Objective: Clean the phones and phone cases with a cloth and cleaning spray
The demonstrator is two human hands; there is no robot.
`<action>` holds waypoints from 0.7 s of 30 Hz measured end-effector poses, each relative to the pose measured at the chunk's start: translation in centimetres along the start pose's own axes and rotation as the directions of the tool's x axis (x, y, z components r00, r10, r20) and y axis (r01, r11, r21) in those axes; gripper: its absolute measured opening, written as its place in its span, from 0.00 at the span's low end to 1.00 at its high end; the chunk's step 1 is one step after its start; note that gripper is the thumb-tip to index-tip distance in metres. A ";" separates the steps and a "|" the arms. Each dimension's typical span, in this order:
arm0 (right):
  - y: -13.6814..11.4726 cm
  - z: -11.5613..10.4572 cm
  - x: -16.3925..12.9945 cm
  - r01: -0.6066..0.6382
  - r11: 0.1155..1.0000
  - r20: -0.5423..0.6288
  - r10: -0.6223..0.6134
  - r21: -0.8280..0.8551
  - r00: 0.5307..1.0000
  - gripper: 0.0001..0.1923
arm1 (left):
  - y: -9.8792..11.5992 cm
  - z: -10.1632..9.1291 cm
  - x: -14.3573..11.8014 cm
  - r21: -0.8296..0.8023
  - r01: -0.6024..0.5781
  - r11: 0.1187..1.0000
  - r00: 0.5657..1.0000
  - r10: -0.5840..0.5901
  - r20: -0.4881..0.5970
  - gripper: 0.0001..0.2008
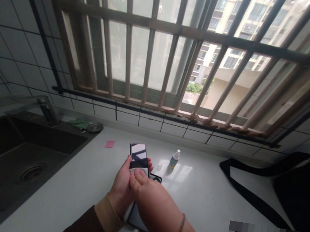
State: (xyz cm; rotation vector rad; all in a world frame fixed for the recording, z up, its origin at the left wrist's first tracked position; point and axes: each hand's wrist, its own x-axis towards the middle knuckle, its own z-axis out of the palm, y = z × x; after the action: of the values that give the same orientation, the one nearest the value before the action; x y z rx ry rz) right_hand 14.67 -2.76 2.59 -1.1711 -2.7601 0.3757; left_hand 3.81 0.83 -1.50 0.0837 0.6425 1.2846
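A smartphone [139, 156] with a glossy, reflecting screen rests in my left hand [123, 179], whose fingers wrap round its edges. On the lower part of the screen my right hand [147, 189] presses a folded white wipe [134, 169] with its fingertips. Below my hands, a dark flat case-like item [138, 220] lies on the counter, partly hidden by my right forearm. Near my right hand, a black-edged piece with a round ring [157, 179] shows only in part. Beyond it stand a small white spray bottle [175, 159] and a clear cap [159, 166].
On the left is a dark sink [75, 146] with a faucet [48, 110]; a green cloth [79, 123] and a metal strainer [95, 127] lie behind it. A pink note [109, 144] lies on the white counter [88, 184]. A black bag [304, 190] with a strap sits right. Window bars rise behind.
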 end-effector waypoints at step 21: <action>2.7 -0.6 -0.3 -0.303 0.945 -0.156 0.282 -0.124 0.946 0.39 | -3.5 -0.9 0.3 -0.017 0.064 0.998 0.936 -0.054 0.348 0.26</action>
State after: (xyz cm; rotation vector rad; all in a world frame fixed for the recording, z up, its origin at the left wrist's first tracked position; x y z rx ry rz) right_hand 16.90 -1.04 2.45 -1.5876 -2.5343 0.1123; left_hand 6.42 -0.22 -3.82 0.2613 0.3205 1.1832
